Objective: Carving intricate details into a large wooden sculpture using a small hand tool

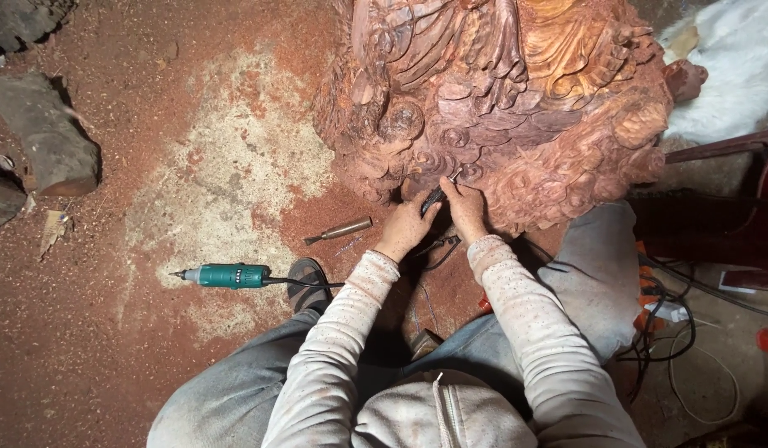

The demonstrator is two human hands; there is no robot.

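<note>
While red sawdust blankets the workshop floor [110,348], a seated person presses both hands to the foot of a large reddish-brown wooden sculpture [516,99] carved with swirling clouds and folds. The left hand [410,224] is wrapped around a slim dark handheld carving tool [435,197], and the right hand [465,209] closes narrowly about the same tool nearer its tip, which touches the carving's lower edge. A thin dark cord [438,249] trails down from the tool between the wrists.

Just left of the hands, a short chisel with a brown wooden handle [341,230] lies on the dust. Further left, near the person's shoe, rests a teal-green electric rotary grinder [228,275] with a black cable, beside a pale patch of bare concrete. Rough grey log offcuts [43,133] sit along the floor's left edge, well apart. Black cables [662,319] tangle at the right, below a dark red frame [716,199].
</note>
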